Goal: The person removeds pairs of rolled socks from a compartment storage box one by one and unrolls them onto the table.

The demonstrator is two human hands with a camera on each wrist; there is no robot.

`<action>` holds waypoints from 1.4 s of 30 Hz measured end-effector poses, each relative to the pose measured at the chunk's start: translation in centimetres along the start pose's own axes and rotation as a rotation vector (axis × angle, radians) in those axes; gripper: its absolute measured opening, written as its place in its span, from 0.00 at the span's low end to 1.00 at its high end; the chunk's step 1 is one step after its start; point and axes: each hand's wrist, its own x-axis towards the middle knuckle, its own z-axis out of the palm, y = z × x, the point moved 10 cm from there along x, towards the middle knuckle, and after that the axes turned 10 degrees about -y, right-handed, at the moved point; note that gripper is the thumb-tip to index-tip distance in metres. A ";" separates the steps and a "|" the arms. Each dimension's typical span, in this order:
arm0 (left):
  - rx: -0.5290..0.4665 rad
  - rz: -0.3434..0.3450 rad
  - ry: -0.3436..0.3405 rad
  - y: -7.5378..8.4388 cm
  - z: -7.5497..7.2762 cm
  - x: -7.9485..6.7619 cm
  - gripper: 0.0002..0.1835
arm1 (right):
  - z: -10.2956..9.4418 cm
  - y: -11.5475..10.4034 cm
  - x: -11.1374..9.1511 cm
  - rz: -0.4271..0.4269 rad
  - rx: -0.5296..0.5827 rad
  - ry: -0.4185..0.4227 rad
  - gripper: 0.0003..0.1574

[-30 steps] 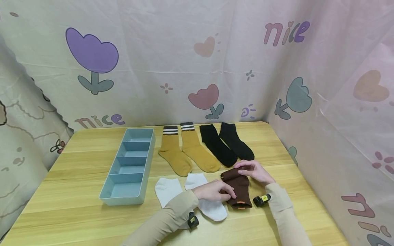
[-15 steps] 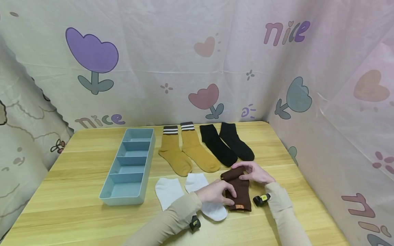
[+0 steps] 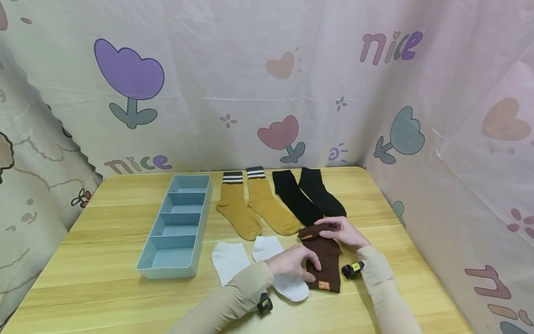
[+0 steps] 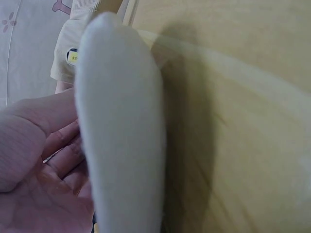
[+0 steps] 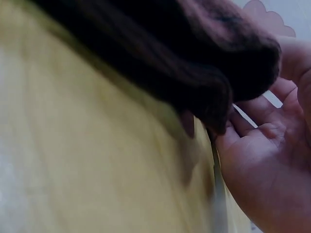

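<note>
A brown sock pair lies at the front right, its far end turned over in a fold and an orange label on its near cuff. My right hand pinches that far fold between thumb and fingers; the right wrist view shows the dark brown knit between them. My left hand reaches over a white sock, thumb and index fingertips apart at the brown socks' left edge. In the left wrist view, a white sock toe covers part of the left hand.
Left on the wooden table stands a blue tray with several compartments. A second white sock lies partly under the left sleeve. Mustard socks with striped cuffs and black socks lie behind. A printed curtain surrounds the table.
The thick roll at the brown socks' far end has become a flatter fold with an orange edge showing. Their near cuff has extended toward me, its label now face up. The view shifted slightly.
</note>
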 end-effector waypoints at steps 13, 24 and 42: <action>-0.020 -0.005 -0.005 -0.1 0.1 0.1 0.11 | -0.6 -0.4 1.1 -0.061 -0.091 0.005 0.13; -0.013 -0.007 -0.006 -0.3 0.1 0.2 0.11 | -1.1 -0.1 2.4 -0.097 -0.108 -0.077 0.13; -0.026 0.004 -0.016 -0.2 0.2 0.0 0.12 | -1.7 -0.2 1.2 -0.071 -0.106 0.042 0.11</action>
